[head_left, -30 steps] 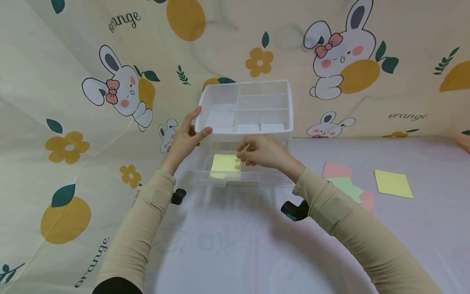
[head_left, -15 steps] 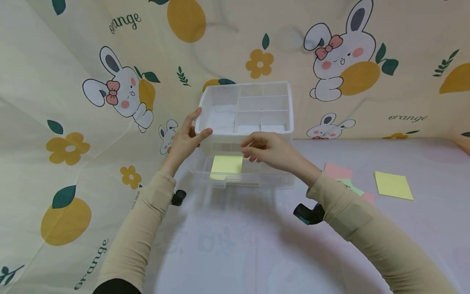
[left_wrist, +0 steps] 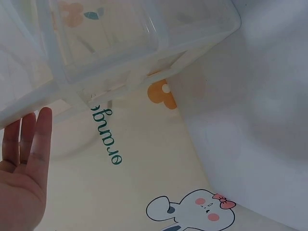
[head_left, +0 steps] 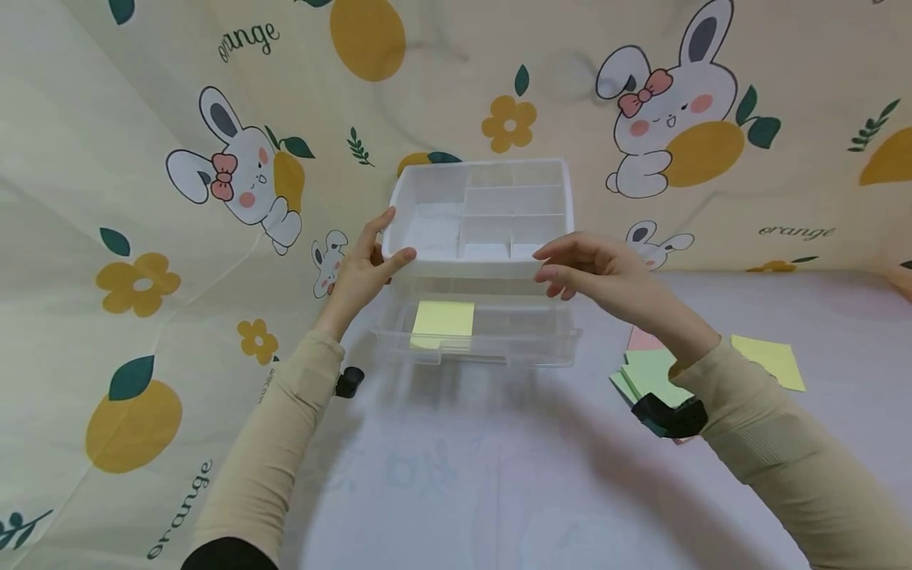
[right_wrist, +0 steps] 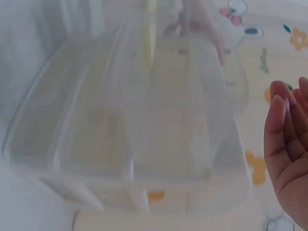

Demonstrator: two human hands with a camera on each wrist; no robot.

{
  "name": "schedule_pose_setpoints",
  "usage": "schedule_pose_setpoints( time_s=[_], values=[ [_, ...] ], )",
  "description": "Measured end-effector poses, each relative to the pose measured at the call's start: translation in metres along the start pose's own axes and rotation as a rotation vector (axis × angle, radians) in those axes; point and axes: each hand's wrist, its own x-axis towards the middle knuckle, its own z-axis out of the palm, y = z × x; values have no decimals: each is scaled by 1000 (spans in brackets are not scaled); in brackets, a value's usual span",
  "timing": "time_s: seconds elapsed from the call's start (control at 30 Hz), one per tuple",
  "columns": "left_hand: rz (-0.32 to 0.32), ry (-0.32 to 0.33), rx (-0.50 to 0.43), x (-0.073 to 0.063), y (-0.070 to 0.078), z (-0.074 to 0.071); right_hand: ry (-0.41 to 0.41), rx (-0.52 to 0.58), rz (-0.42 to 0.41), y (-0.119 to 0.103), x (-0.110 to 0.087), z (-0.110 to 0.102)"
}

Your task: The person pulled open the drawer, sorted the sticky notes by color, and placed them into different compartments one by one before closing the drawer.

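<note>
Box in left grip

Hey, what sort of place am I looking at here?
Probably a makeshift indoor tabletop workspace, though the room beyond isn't in view. A backdrop printed with rabbits and oranges rises behind a pale tabletop, where a plastic box stands with paper notes lying to its right.

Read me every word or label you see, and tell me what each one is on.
"orange": on the cloth, upper left of the head view.
"orange": cloth, right side.
"orange": cloth, lower left, running upward.
"orange": cloth, left wrist view, tilted.
Small print by the left sleeve: too small to read.
Box and notes: nothing readable.
</note>
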Motion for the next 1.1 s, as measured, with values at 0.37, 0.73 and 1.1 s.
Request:
schedule_pose_setpoints(
  time_s=[0.37, 0.73, 1.1],
  values=[
    [20, -7, -22, -1, -1, -1, 153, -85, 80, 34, -41, -57],
    [1, -9, -14, -2, 1, -3, 259, -135, 245, 97, -88, -115],
    [-6, -1, -1, -2, 0, -4, 287, -200, 391, 151, -138, -143]
  ],
)
